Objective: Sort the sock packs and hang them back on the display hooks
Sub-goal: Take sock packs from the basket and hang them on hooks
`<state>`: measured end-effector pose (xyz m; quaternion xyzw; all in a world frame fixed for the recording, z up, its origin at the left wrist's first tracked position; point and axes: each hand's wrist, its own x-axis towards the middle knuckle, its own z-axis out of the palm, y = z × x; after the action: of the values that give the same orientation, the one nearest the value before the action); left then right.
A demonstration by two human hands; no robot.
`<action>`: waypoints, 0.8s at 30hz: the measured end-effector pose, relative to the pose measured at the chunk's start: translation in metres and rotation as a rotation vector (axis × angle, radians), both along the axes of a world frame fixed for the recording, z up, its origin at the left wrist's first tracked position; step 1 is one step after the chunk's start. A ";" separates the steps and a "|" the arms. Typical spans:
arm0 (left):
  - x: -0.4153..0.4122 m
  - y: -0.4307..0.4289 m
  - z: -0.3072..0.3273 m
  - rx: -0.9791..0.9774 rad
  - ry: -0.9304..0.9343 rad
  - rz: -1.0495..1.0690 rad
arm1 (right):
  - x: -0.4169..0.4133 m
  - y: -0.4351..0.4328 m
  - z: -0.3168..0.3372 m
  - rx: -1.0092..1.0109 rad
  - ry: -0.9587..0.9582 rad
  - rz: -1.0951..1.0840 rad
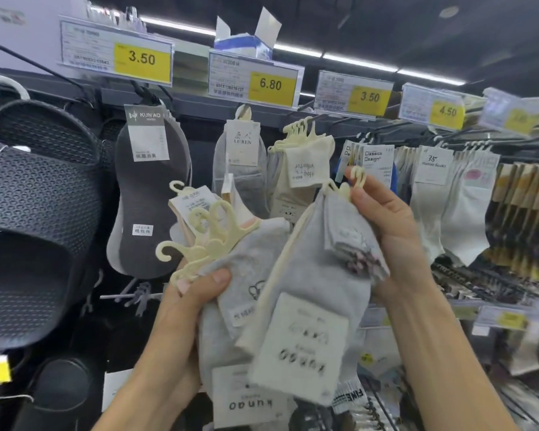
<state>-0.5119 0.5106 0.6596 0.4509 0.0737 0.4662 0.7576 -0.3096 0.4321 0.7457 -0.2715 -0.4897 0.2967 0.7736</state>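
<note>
The left hand (193,309) grips a bundle of grey sock packs (227,346) by their cream plastic hangers (206,241). The right hand (386,222) pinches the hanger of another grey white-labelled sock pack (311,306), close beside the bundle, before the display hooks (352,121) under yellow price tags (271,85).

Single head-worn wide-angle view, facing forward and slightly upward at a shop display rack (199,104), very close, both hands (199,293) filling the lower centre, price tags (271,79) along the top, edges bowed by the lens
</note>
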 end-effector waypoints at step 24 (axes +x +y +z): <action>0.004 0.006 -0.007 0.274 0.044 -0.074 | 0.046 0.113 0.069 -0.228 -0.809 -1.051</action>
<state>-0.5081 0.5163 0.6522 0.5626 0.0092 0.4338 0.7037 -0.2640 0.5449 0.8142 -0.6436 -0.5093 -0.1944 0.5372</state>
